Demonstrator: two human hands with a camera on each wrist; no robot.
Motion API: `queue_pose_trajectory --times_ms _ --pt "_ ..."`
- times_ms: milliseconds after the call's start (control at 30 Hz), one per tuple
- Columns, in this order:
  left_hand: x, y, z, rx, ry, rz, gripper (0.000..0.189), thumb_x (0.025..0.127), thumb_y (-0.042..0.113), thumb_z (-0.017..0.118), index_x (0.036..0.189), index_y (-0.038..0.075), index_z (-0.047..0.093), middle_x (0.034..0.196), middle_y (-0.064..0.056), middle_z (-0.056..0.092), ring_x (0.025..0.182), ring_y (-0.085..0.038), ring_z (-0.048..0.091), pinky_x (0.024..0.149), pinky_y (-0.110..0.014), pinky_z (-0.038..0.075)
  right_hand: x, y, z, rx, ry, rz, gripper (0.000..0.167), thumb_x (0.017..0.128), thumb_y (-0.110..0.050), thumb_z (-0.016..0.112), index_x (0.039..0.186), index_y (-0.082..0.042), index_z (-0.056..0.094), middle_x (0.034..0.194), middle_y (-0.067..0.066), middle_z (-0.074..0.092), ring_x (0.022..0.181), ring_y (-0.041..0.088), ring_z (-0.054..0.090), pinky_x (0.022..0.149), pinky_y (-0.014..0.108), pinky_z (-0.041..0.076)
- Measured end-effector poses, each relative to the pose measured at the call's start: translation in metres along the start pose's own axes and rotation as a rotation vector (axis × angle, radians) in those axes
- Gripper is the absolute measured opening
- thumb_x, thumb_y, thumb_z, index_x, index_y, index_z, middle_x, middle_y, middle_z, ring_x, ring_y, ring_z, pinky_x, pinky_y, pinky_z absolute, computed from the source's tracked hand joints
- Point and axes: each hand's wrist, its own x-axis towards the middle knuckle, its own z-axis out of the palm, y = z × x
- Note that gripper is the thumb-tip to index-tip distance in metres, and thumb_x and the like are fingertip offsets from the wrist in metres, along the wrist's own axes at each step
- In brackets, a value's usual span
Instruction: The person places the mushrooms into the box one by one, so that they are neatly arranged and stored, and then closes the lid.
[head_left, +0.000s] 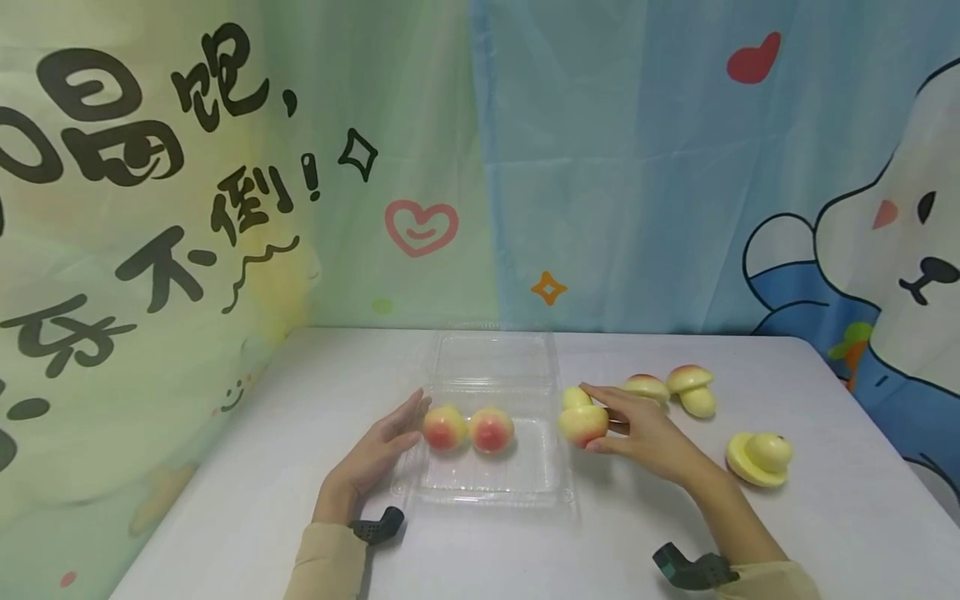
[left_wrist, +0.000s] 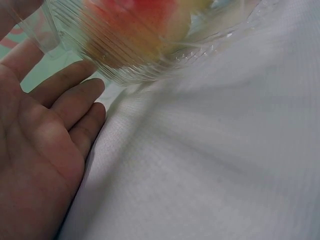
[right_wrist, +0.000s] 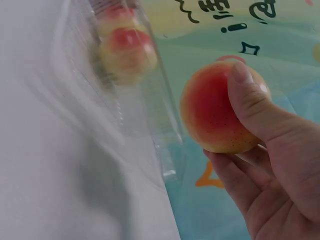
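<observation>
My right hand (head_left: 648, 429) holds a mushroom-shaped piece (head_left: 583, 427) with a yellow stem and a red-blushed yellow cap. It is in the air by the right edge of a clear plastic clamshell box (head_left: 525, 483). In the right wrist view the thumb presses the red cap (right_wrist: 212, 107), with fingers beneath. Two similar pieces, a left one (head_left: 445, 428) and a right one (head_left: 492, 431), sit side by side in the box, red caps up. Beside the box's left wall is my left hand (head_left: 382, 446), its fingers loosely extended at the plastic rim (left_wrist: 50, 37).
The box's lid (head_left: 495, 354) lies folded back toward the curtain (head_left: 600, 167). On the white table (head_left: 637, 533) to the right lie a partly hidden mushroom piece (head_left: 647, 387), another on its side (head_left: 693, 390) and one with its stem up (head_left: 760, 458).
</observation>
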Motion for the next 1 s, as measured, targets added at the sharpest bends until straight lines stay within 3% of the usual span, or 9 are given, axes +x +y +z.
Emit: queue_pose_trajectory --times_ms 500,767,1000 --pt "-0.003 -0.001 0.0 0.004 0.025 -0.016 0.068 0.094 0.021 0.058 0.151 0.029 0.023 0.156 0.001 0.029 0.146 -0.02 0.023 0.119 -0.047 0.012 0.011 -0.011 0.025 0.06 0.041 -0.01 0.08 0.076 -0.015 0.078 0.144 0.0 0.038 0.142 0.023 0.043 0.124 0.039 0.052 0.094 0.035 0.052" --pt "-0.001 -0.002 0.0 0.01 0.017 -0.017 0.068 0.094 0.024 0.058 0.151 0.031 0.023 0.155 0.002 0.03 0.146 -0.02 0.023 0.119 -0.047 0.013 0.022 -0.022 0.03 0.007 0.068 0.049 0.081 0.075 -0.024 0.079 0.144 -0.006 0.04 0.144 0.016 0.045 0.119 0.034 0.057 0.093 0.033 0.052" --pt "0.0 -0.001 -0.001 0.017 0.012 -0.006 0.068 0.094 0.024 0.058 0.151 0.028 0.023 0.155 0.001 0.03 0.146 -0.021 0.023 0.119 -0.048 0.013 0.037 -0.022 0.035 0.042 0.094 0.062 0.08 0.076 -0.024 0.079 0.143 -0.003 0.04 0.142 0.017 0.046 0.117 0.033 0.059 0.092 0.031 0.053"
